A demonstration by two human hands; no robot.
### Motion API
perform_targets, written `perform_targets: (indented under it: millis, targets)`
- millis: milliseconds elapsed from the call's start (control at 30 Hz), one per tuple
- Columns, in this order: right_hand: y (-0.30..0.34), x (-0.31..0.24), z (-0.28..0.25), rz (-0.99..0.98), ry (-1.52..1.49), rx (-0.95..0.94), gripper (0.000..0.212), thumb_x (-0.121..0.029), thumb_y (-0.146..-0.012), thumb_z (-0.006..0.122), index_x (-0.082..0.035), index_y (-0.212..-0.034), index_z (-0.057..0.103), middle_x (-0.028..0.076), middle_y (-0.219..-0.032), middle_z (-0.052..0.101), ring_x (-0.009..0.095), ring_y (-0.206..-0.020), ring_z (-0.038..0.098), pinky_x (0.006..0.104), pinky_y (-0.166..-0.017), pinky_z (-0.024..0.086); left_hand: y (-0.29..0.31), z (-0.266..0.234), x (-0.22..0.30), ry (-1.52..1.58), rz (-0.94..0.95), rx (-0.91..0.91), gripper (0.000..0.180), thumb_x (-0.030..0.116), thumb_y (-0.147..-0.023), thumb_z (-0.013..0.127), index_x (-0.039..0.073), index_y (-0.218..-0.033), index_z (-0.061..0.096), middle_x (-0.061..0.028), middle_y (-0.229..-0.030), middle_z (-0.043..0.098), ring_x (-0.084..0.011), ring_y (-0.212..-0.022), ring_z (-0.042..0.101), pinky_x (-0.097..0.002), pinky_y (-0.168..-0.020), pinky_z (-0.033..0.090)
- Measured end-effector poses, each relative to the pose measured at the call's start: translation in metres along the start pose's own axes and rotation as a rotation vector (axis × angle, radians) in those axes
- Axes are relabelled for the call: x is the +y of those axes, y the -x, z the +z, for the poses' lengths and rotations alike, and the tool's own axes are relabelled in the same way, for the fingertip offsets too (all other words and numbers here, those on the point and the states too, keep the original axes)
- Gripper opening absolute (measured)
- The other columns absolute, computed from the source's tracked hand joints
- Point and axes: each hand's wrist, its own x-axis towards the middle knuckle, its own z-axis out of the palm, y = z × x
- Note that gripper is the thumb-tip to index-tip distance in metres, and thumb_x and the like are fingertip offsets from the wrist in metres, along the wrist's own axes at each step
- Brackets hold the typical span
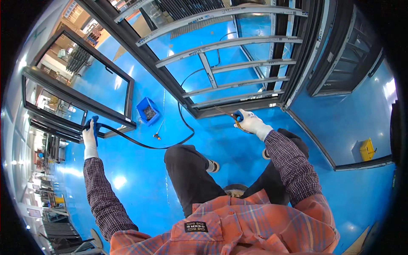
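Observation:
My left hand (pixel 90 135), in a white glove with a blue palm, is raised at the left beside a dark-framed window sash. Its fingers are closed around a long black rubber strip (pixel 142 146), which sags across the blue floor and curves up toward a large dark frame (pixel 170 86). In my gloved right hand (pixel 252 122) is a pair of scissors (pixel 239 124) with yellow-orange handles. Their thin blades point up and left, near the bottom rail of that frame. Pale slats cross the frame's opening.
A blue bin (pixel 153 119) of small parts sits on the floor, close to an orange-tipped nozzle (pixel 157 136) on a thin hose. Another glazed frame (pixel 130 95) stands at the left. On the right are more dark frames (pixel 329 93) and a yellow bin (pixel 366 151).

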Motion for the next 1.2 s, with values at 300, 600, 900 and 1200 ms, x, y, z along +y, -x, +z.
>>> perform_targets:
  millis: [300,600,900,1200]
  targets:
    - [-0.023,0.051,0.078,0.064,0.139,-0.127,0.046,-0.03,-0.08,0.061,-0.005,-0.117,0.05,0.018,-0.104,0.062,0.032,-0.094,0.06,0.0402,-0.078,0.047,-0.003,0.084,0.021,-0.518,0.156,0.046,0.049,0.042,-0.086,0.057,-0.003,-0.106,0.062,-0.0134,-0.099,0.065,-0.0242,-0.091,0.061,-0.0309,-0.08,0.048]
    - [-0.03,0.09,0.154,0.023,0.136,-0.095,0.054,-0.034,-0.08,0.061,-0.004,-0.121,0.042,0.018,-0.106,0.057,0.033,-0.098,0.055,0.041,-0.085,0.043,0.003,0.17,0.148,-0.573,0.38,-0.089,0.042,0.041,-0.083,0.06,0.003,-0.102,0.065,-0.0099,-0.091,0.067,-0.0212,-0.078,0.063,-0.028,-0.073,0.048]
    - [-0.012,-0.033,0.089,-0.402,-0.286,0.301,0.077,-0.036,-0.072,0.071,-0.004,-0.134,0.038,0.017,-0.125,0.051,0.029,-0.111,0.052,0.034,-0.098,0.039,0.031,0.19,0.203,0.27,0.37,-0.643,0.035,0.025,-0.091,0.055,0.001,-0.116,0.058,-0.0113,-0.103,0.065,-0.009,-0.06,0.057,-0.0139,-0.054,0.043]
    - [-0.003,0.04,-0.002,-0.142,-0.939,-0.083,0.034,-0.02,-0.085,0.062,0.001,-0.111,0.056,0.008,-0.108,0.063,0.013,-0.079,0.059,0.0246,-0.077,0.049,0.01,0.214,0.068,1.24,-0.47,-0.525,0.027,0.017,-0.088,0.059,0.004,-0.111,0.062,-0.0067,-0.094,0.064,-0.0062,-0.06,0.053,-0.0144,-0.053,0.046]
